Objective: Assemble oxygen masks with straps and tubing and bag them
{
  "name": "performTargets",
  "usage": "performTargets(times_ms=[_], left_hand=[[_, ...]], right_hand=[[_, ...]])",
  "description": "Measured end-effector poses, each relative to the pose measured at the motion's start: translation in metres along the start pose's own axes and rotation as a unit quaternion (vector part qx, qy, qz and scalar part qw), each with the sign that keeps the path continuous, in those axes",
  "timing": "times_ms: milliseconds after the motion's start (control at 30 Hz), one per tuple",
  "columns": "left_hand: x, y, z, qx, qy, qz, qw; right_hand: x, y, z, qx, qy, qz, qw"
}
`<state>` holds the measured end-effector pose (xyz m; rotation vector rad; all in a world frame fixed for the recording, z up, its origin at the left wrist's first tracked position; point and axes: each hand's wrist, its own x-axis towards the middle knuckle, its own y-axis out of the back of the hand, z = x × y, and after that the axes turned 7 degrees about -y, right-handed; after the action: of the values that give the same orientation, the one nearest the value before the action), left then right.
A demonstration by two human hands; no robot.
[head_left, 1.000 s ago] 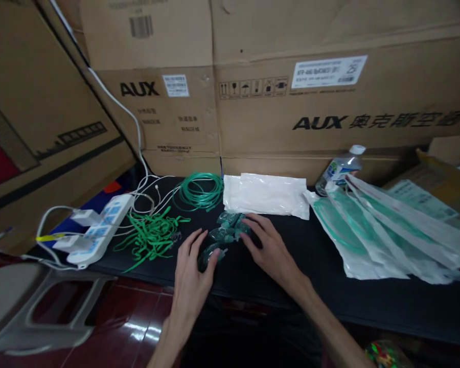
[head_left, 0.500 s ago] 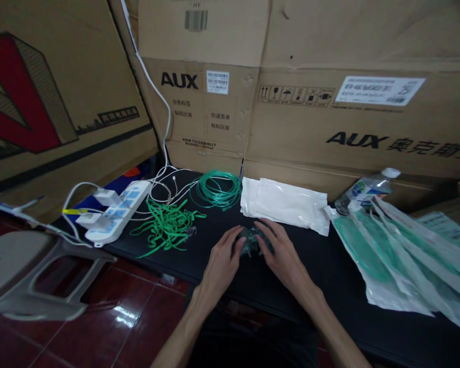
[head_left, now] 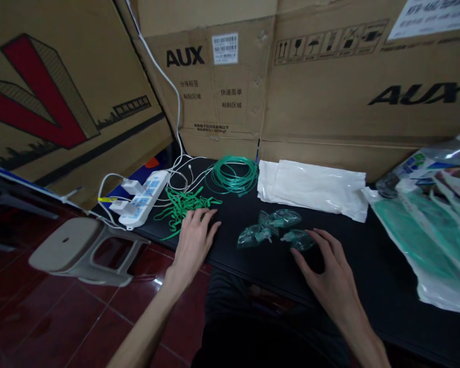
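Clear green oxygen masks (head_left: 250, 236) lie close together on the black table, several of them. My right hand (head_left: 331, 263) is beside the rightmost mask (head_left: 302, 239), fingers curved and parted from the thumb. Its fingertips reach that mask's right edge; whether they press on it I cannot tell. My left hand (head_left: 193, 237) rests at the right side of a tangled heap of green elastic straps (head_left: 178, 207), fingers stretched out and the thumb apart. The hand covers part of the heap, and I see nothing held in it.
Behind are coiled green tubing (head_left: 235, 176) and white packets (head_left: 316, 186). A white power strip (head_left: 145, 199) with plugs and cables is at left. Packaged green items (head_left: 425, 240) and a plastic bottle (head_left: 429, 158) lie right. Large cardboard boxes (head_left: 230, 117) wall the back; a stool (head_left: 67, 243) stands left.
My hands were together around the masks and have parted. The left went left to the green straps; the right moved rightward. The masks now lie uncovered. The view has shifted.
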<state>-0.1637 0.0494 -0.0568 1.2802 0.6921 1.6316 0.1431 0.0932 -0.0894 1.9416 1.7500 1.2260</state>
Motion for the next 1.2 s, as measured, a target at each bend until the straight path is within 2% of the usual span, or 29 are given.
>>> performTargets(times_ms=[100, 200, 433, 633, 867, 967, 1033, 1100, 1200], left_hand=[[0.014, 0.007, -0.017, 0.063, -0.042, -0.053, 0.996], [0.022, 0.009, -0.024, 0.106, -0.071, -0.087, 0.988], [0.013, 0.011, -0.031, 0.135, -0.109, -0.132, 0.976], [0.015, 0.019, -0.031, 0.127, -0.161, -0.139, 0.969], [0.020, 0.031, -0.028, 0.076, -0.196, -0.111, 0.971], [0.018, 0.035, -0.014, -0.028, -0.156, -0.046, 0.986], [0.014, 0.037, 0.008, -0.108, -0.109, 0.010, 0.988], [0.006, 0.036, 0.038, -0.184, -0.082, 0.031, 0.979], [-0.006, 0.019, 0.086, -0.298, -0.076, 0.000, 0.952]], right_hand=[[-0.004, 0.001, 0.006, -0.015, 0.019, 0.009, 1.000], [-0.006, 0.001, 0.009, -0.019, 0.035, 0.004, 0.999], [-0.008, 0.002, 0.008, 0.002, 0.029, -0.004, 1.000], [-0.010, 0.003, 0.010, 0.035, 0.031, -0.034, 0.998], [-0.023, 0.014, 0.012, 0.056, 0.012, -0.064, 0.996], [-0.028, 0.023, 0.009, 0.052, 0.004, -0.075, 0.996], [-0.030, 0.027, 0.007, 0.051, -0.009, -0.080, 0.995], [-0.029, 0.030, 0.005, 0.054, -0.025, -0.088, 0.994], [-0.028, 0.033, 0.004, 0.062, -0.046, -0.098, 0.992]])
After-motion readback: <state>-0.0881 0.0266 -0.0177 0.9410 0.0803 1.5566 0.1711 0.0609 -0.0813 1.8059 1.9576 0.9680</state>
